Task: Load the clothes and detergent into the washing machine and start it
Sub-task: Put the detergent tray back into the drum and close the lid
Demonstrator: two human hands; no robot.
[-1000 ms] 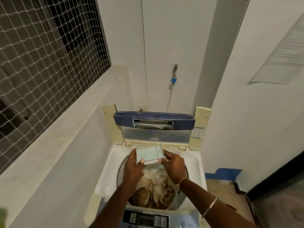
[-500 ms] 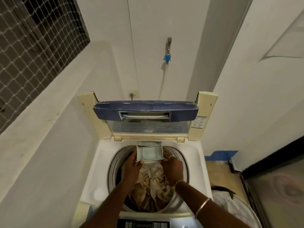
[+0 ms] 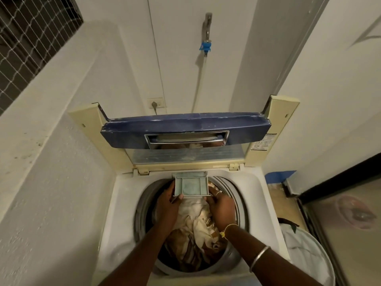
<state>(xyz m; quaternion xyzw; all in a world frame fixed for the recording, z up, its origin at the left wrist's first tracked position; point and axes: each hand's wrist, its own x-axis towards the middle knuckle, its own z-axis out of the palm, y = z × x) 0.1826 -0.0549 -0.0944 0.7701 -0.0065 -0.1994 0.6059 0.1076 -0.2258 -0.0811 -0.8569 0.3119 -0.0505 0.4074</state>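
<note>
A top-loading washing machine (image 3: 123,203) stands below me with its blue-trimmed lid (image 3: 185,129) folded up at the back. Beige and brown clothes (image 3: 195,230) fill the drum. A pale green detergent drawer (image 3: 191,185) sits at the drum's rear rim, its back end in the slot. My left hand (image 3: 168,205) holds the drawer's left front corner, thumb on its front edge. My right hand (image 3: 221,205) grips the right front corner, fingers along its side.
A white wall and ledge run close on the left, with a netted window (image 3: 31,38) above. A tap with a blue fitting (image 3: 206,46) and hose hangs on the back wall. A laundry basket (image 3: 309,254) stands at the right, beside a dark-framed door.
Both hands have carried the drawer away from me and lowered it to the slot at the drum's rear rim. My head has tilted down and closer.
</note>
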